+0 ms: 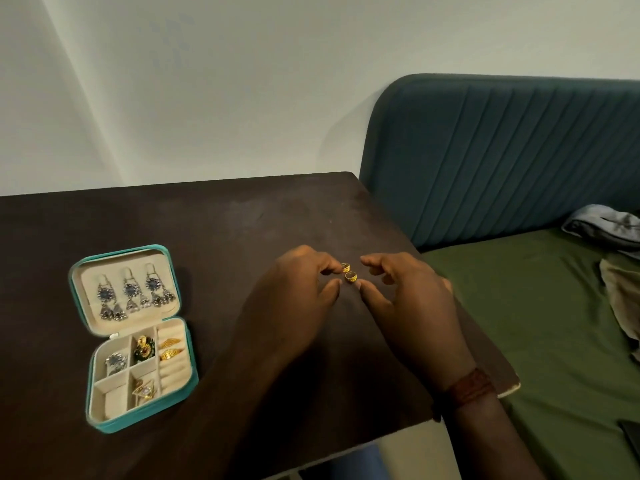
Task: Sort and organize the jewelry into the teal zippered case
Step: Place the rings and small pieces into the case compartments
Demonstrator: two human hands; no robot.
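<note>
The teal zippered case (90,377) lies open at the left of the dark table (214,230). Silver dangling earrings (130,292) hang in its lid. Its lower tray holds a silver piece (116,361), a green and gold piece (143,348), gold rings (170,349) in the ring rolls and a triangular gold piece (144,390). Two small gold rings (348,272) lie on the table between my hands. My left hand (294,299) touches the upper ring with its index fingertip. My right hand (408,299) has its thumb tip against the lower ring. Neither ring is lifted.
The table's right edge (450,299) borders a bed with a green sheet (540,334) and a teal padded headboard (502,150). Crumpled cloth (609,226) lies on the bed at the far right. A white wall stands behind the table.
</note>
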